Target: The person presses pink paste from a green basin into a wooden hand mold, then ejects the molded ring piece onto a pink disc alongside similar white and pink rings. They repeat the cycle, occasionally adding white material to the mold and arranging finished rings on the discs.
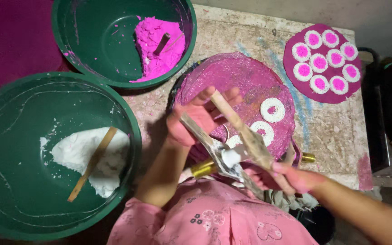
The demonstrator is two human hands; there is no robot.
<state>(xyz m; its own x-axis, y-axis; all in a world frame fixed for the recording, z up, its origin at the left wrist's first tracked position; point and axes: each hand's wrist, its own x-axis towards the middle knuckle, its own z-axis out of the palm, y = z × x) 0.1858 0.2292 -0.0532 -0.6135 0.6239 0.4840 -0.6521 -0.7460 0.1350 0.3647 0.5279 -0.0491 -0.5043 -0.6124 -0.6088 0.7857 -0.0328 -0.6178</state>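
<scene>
My left hand (195, 119), stained pink, grips a flat wooden stick (203, 135) smeared with white paste. My right hand (291, 178) holds a second wooden stick (240, 128) that crosses the first, with a lump of white paste (230, 156) where they meet. Both hands hover above a round pink mat (246, 77) bearing three white rings (272, 110) with pink centres. Gold bangles (203, 169) show near my wrists, and a pink floral sleeve (214, 218) fills the bottom.
A green basin (5, 113) at left holds white paste and a stick (91, 163). Another green basin (91, 45) behind holds pink paste (157, 45) with a stick. A small pink mat (291, 72) at far right carries several finished white-and-pink rings on the worn table (336, 136).
</scene>
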